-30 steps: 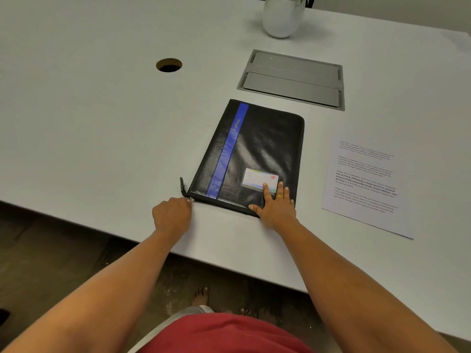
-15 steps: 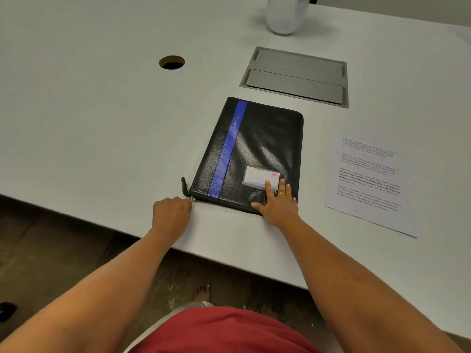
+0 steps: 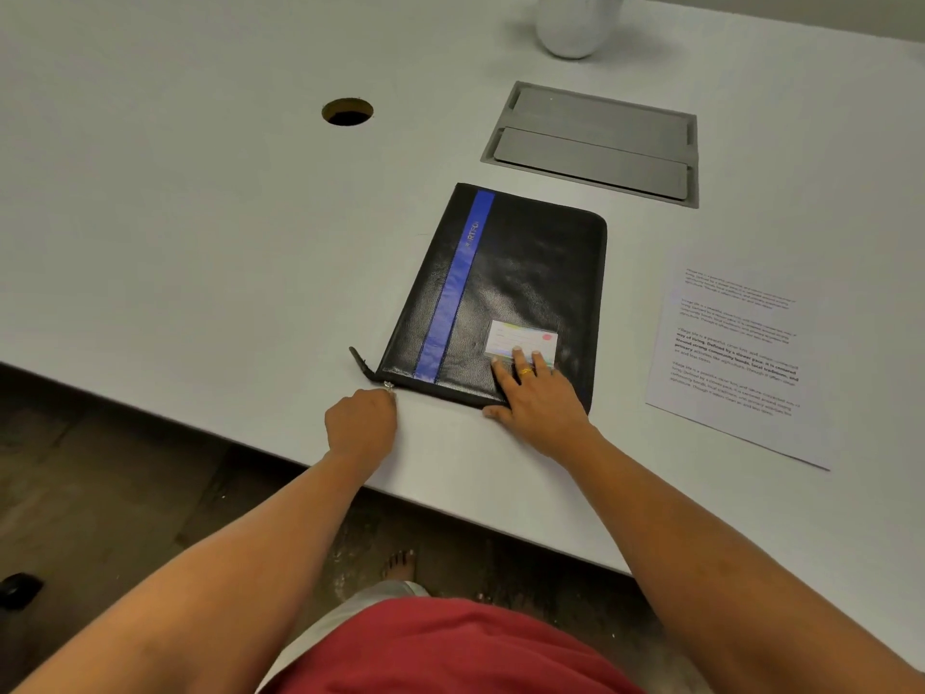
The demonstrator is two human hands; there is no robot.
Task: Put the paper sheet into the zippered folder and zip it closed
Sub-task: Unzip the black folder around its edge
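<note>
A black zippered folder [image 3: 520, 278] with a blue stripe and a small card label lies closed on the white table [image 3: 200, 242]. My left hand [image 3: 361, 423] is at the folder's near left corner, fingers pinched on the metal zipper pull [image 3: 389, 387]. Flat on the folder's near right corner rests my right hand [image 3: 538, 395], fingers spread, pressing down. The printed paper sheet [image 3: 736, 358] lies on the table to the right of the folder, apart from it.
A round cable hole [image 3: 347, 111] is at the back left. A grey recessed socket cover [image 3: 593, 142] sits behind the folder, and a white pot [image 3: 570, 22] stands at the far edge. The table's near edge runs just below my hands.
Both hands keep their places on the folder; only the camera view has shifted slightly. The zipper pull stays at the near left corner.
</note>
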